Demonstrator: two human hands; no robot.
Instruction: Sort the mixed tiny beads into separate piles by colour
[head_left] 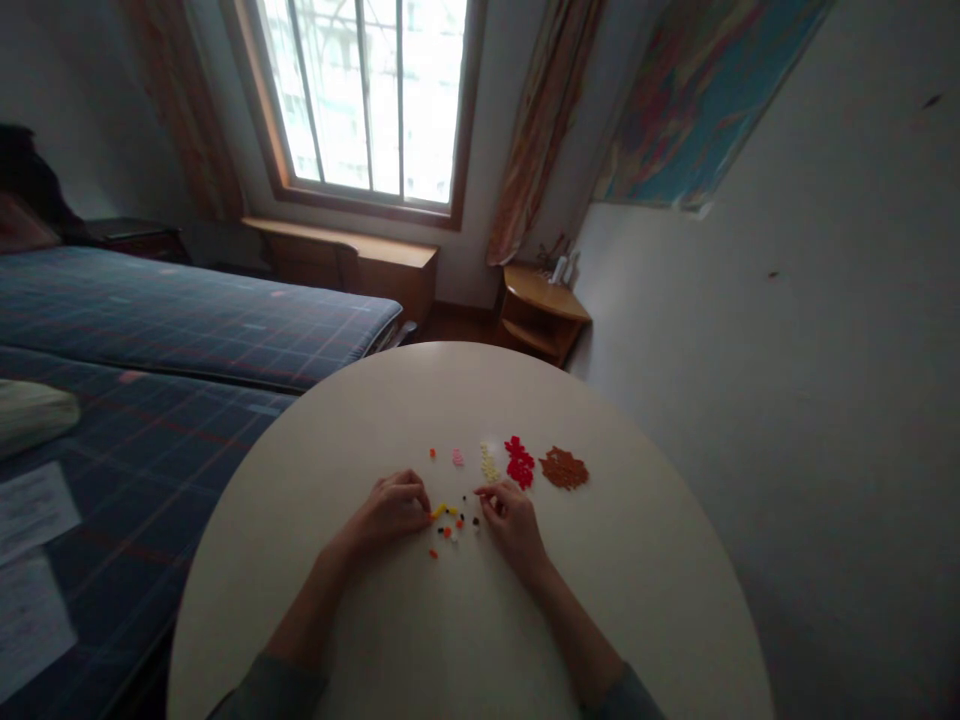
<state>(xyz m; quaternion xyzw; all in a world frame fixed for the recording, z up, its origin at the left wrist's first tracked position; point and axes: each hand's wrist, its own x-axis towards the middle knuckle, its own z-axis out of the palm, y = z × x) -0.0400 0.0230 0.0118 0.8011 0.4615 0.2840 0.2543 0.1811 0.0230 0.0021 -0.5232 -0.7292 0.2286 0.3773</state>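
Observation:
On the round table (450, 390), small loose pieces lie between my hands: yellow (439, 510), orange (433, 553), black and white ones. My left hand (396, 503) rests at their left with its fingers pinched together; an orange bit shows at the fingertips, but whether it is held is unclear. From the right, my right hand (511, 512) has thumb and forefinger together above the table, and what they pinch is too small to make out. Beyond the hands are a pink group (457, 457), a cream group (489, 463), a red pile (519, 463) and a brown pile (564, 468).
A single orange piece (432, 453) lies left of the pink group. Beds with plaid mattresses (187, 310) stand left of the table, papers (34, 510) on the nearer one. A wall (787, 380) runs along the right. A corner shelf (544, 292) and window (367, 100) are at the back.

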